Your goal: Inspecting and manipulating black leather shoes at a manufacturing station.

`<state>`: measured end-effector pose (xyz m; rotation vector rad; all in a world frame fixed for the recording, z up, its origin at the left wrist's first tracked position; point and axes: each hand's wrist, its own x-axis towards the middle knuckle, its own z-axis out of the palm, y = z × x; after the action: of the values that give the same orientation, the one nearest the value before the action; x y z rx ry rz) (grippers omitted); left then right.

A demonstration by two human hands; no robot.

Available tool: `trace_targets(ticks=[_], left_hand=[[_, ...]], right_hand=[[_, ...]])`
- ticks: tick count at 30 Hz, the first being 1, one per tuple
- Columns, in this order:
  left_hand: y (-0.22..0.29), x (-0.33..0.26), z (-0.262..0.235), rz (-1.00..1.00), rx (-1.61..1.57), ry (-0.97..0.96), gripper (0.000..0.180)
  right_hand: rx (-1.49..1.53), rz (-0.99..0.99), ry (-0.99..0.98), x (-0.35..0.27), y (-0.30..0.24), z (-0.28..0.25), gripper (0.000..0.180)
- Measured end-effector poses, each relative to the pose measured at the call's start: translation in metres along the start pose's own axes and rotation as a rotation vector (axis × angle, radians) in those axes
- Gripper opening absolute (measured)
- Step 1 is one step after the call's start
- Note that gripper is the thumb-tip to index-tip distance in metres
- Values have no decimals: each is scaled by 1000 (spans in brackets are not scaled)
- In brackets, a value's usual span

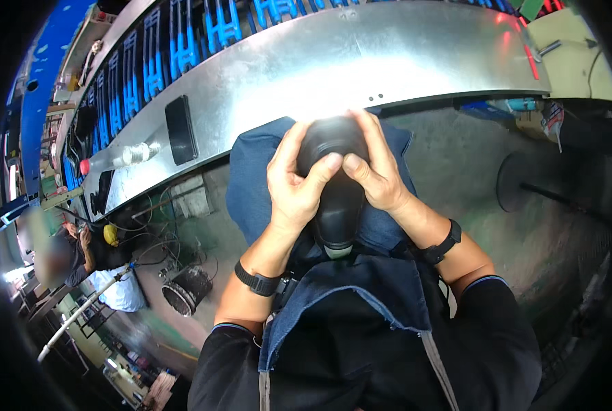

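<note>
A black shoe (pixel 339 209) stands out from my body over my lap, its rounded end toward the metal bench and a pale greenish end toward me. My left hand (pixel 298 181) wraps its left side, and my right hand (pixel 380 177) wraps the right. Both thumbs press on top, their tips almost meeting. The far end is blurred, and the fingers' undersides are hidden. Beneath lies a blue denim apron (pixel 254 185) across my legs.
A curved metal bench (pixel 265 96) runs ahead, holding a black phone (pixel 180 130) and a clear bottle (pixel 124 157). Beyond it is a rack with blue bars (pixel 182 41). A dark bucket (pixel 186 291) sits at left near another person (pixel 80 257). A round-based stand (pixel 511 181) lies right.
</note>
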<state>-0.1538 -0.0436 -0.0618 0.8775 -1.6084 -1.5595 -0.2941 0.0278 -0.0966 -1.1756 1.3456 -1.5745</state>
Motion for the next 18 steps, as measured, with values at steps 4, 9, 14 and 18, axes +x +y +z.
trace_targets(ticks=[4,9,14,18], left_hand=[[-11,6,3,25,114,79,48],[-10,5,-1,73,331,-37,55],[-5,-5,4,92,312,5,55],[-5,-11,6,171,392,79,54]], right_hand=[[-14,-34,32,5,14,2,72],[15,-47,46,5,20,3,67],[-44,-74,30,-1,15,1,67],[-78,-62,70,-6,8,6,63]])
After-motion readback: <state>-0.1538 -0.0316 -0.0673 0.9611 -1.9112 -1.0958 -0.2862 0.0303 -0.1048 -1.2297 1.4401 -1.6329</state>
